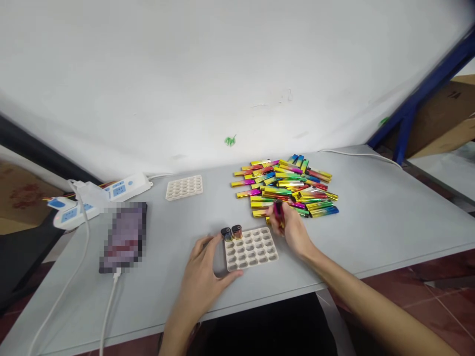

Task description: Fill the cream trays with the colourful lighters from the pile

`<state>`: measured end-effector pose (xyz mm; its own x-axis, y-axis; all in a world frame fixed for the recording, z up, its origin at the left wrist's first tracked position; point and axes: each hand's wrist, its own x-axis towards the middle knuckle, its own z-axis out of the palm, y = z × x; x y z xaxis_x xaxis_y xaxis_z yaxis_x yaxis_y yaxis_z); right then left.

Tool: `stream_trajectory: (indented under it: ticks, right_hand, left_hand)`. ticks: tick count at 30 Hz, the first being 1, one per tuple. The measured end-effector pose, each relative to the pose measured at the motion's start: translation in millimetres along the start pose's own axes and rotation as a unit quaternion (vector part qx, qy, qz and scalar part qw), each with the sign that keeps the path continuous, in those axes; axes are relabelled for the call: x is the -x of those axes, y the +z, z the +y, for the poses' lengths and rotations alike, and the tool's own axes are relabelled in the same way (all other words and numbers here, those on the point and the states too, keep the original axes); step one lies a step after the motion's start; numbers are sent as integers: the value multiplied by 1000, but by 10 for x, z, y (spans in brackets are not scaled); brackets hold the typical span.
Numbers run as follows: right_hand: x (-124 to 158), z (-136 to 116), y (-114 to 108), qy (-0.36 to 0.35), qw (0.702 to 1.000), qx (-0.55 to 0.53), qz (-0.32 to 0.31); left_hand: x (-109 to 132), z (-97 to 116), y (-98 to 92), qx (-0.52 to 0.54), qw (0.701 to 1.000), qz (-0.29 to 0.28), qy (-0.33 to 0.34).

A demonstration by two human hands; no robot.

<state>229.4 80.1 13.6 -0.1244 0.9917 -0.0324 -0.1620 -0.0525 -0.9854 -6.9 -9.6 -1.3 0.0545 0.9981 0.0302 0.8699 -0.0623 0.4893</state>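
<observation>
Near the tabletop's front edge (356, 264): one tray (257, 251); two tubes (237, 232) stand in its far left corner. Left hand (202, 277) alongside, grip spread. Right hand (293, 227) pinches another tube (279, 211), beside the pile (285, 184).

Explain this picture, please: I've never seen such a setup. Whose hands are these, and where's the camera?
There is no machine: these are one person's bare hands, seen from a camera worn on their head, looking forward and down. On the grey table lies a pile of shiny tubes. The left hand is at the left side of a slotted tray, where two tubes stand. The right hand holds a tube, partly hidden by the fingers, between tray and pile. Farther left are a second tray, a power strip and a pixelated object.
</observation>
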Motion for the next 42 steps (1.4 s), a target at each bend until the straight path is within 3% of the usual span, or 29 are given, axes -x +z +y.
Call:
stream_trajectory:
  ticks: [2, 4, 7, 13, 19, 22, 27, 30, 33, 37, 40, 42]
  right_hand:
    - [18, -5, -23, -107, 991, 70, 30]
    - [33, -12, -35, -153, 978, 138, 38]
    - [55, -22, -23, -164, 969, 184, 27]
    - [108, -42, 76, -117, 987, 69, -90]
    - [105, 52, 99, -168, 959, 189, -126]
    - [99, 133, 77, -195, 934, 271, -130]
    - [116, 123, 81, -280, 863, 402, -121]
    - [109, 26, 35, -297, 851, 419, -110]
    - [78, -45, -128, -322, 824, 465, -31]
    - [87, -33, -463, -307, 755, 573, 90]
    - [159, 8, -668, -279, 723, 627, 84]
    - [207, 19, -747, -273, 721, 633, 69]
  left_hand:
    - [4, 4, -1, -2, 1000, -3, 0]
    - [9, 4, -2, -3, 1000, -1, 5]
    - [14, 4, -8, -6, 1000, 4, 17]
    - [14, 16, -17, -16, 999, 2, 42]
    - [12, -2, -5, -29, 998, -1, 48]
    - [13, -4, -4, -28, 998, 5, 49]
    - [10, 5, 1, -22, 999, 7, 41]
    - [12, 1, 9, -20, 999, 16, 38]
    - [15, -3, 9, -17, 999, 17, 32]
    - [19, 2, 1, -14, 1000, 5, 25]
    - [20, 3, -1, -11, 1000, 4, 25]
    - [22, 3, -2, -6, 1000, 7, 26]
